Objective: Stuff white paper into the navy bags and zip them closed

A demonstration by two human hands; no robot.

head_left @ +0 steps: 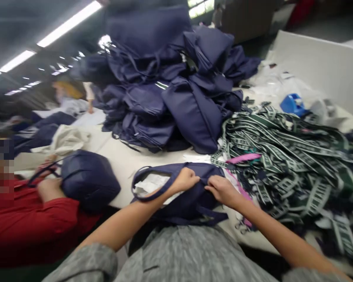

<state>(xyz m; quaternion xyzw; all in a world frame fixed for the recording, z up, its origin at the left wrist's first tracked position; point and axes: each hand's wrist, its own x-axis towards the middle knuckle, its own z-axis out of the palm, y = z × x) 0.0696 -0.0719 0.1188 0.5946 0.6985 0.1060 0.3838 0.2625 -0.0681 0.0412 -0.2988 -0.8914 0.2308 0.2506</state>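
A navy blue bag (191, 201) lies on the table right in front of me, with its handle loop and some white paper or lining (153, 183) showing at its opening on the left. My left hand (186, 179) is closed on the bag's upper edge, my forearm passing over the handle loop. Just to the right, my right hand (220, 190) pinches the fabric of the same bag. Only a small gap separates the two hands. What lies under my fingers is hidden.
A big heap of navy bags (191, 109) rises behind. Green-and-white patterned straps (285, 156) pile up at right, with a pink strip (243, 158) and a blue tape dispenser (292, 104). At left, a co-worker in a red sleeve (47, 223) handles another navy bag (88, 180).
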